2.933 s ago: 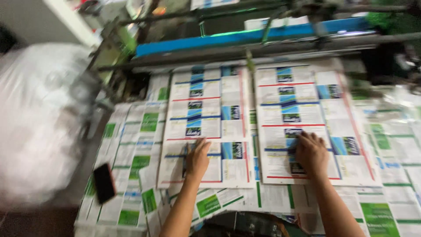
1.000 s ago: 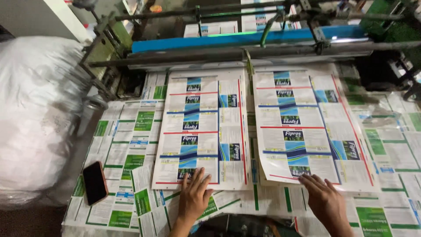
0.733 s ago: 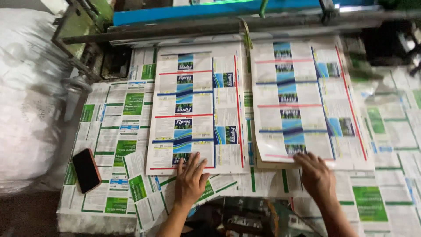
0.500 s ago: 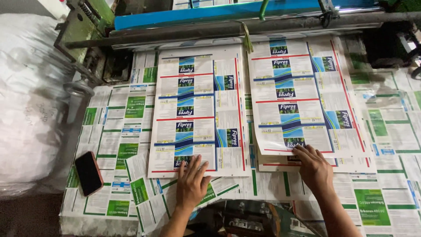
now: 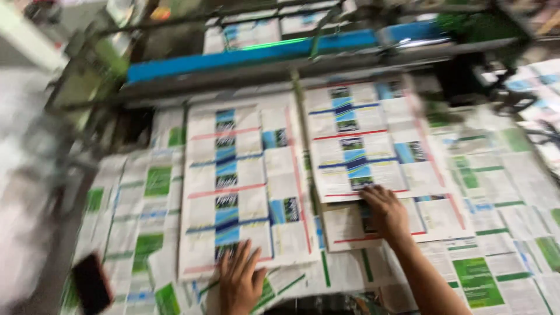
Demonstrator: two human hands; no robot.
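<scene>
- We see the left hand (image 5: pixel 240 286) lying flat, fingers spread, on the near edge of the left stack of printed sheets (image 5: pixel 248 186); it presses and grips nothing.
- The right hand (image 5: pixel 385 213) rests open, palm down, on the right stack of printed sheets (image 5: pixel 364 146), just right of the left stack, where an upper sheet overlaps a lower one.
- Both stacks lie on the table (image 5: pixel 496 233), which is papered with green-and-white sheets; the blue machine bar (image 5: pixel 251 55) runs beyond the left stack.
- We judge that uneven pressure from the right hand could skew the upper sheet, since it already sits offset from the sheet below.
- A flat palm could drag several sheets at once, and the pile could fan out.
- The dark phone (image 5: pixel 92 284), left of the left stack near the table's edge, could be knocked off by a sweeping forearm.
- The view is blurred; finer alignment we cannot tell.
</scene>
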